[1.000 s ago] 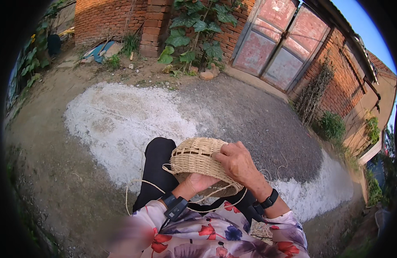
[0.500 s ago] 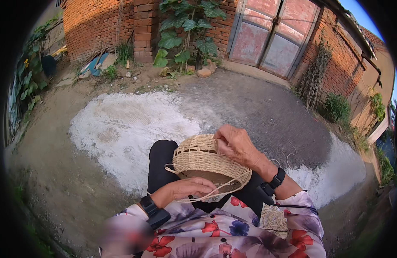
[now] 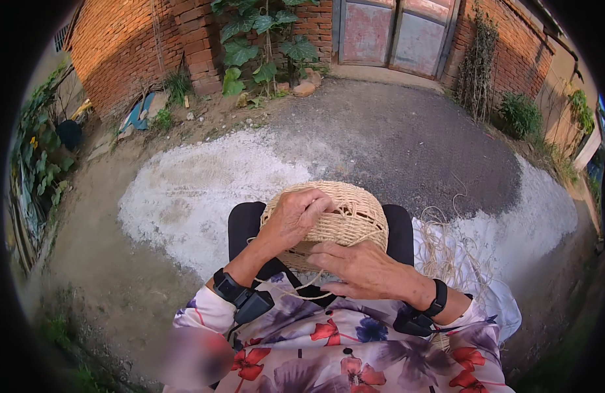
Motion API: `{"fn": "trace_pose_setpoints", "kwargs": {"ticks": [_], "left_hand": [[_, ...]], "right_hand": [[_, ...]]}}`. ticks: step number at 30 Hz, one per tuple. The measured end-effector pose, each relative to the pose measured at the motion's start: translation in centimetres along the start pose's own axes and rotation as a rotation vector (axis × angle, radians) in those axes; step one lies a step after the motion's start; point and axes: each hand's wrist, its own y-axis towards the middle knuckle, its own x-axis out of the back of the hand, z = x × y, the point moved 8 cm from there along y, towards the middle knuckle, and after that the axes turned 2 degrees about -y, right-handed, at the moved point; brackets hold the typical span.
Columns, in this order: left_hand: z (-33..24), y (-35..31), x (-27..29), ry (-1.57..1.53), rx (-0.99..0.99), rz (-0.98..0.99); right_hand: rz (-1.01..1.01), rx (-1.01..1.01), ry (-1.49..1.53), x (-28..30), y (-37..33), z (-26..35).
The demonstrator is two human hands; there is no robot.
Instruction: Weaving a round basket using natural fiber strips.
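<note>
A pale woven basket (image 3: 355, 200) lies tilted on my dark-trousered lap. A row of gaps runs across its side, and its dark opening faces me. My left hand (image 3: 296, 219) is on the basket's left upper side, fingers bent in at the row of gaps; their tips are partly hidden. Low at the near rim is my right hand (image 3: 368, 268), its fingers stretched to the left and the thumb held apart from them. A thin loose cord (image 3: 302, 286) loops below the basket, between my wrists.
Tangled cords (image 3: 443, 245) lie on a white sheet (image 3: 499, 304) to my right. White powdery material (image 3: 184, 177) covers ground ahead, beside a dark gravelly patch (image 3: 394, 131). Farther off stand brick walls (image 3: 119, 59), a leafy vine (image 3: 266, 39) and a metal double door (image 3: 397, 33).
My left hand has risen from the near rim to the basket's upper side. My right hand has come down from the top to the near rim. The view has tipped downward.
</note>
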Motion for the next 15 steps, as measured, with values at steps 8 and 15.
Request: {"fn": "trace_pose_setpoints", "kwargs": {"ticks": [8, 15], "left_hand": [[3.8, 0.2, 0.8, -0.671, 0.368, -0.073], [11.9, -6.3, 19.3, -0.624, 0.376, -0.717]], "right_hand": [[0.022, -0.274, 0.142, -3.8, -8.1, -5.2], [-1.369, -0.589, 1.168, 2.7, -21.1, -17.0]]}}
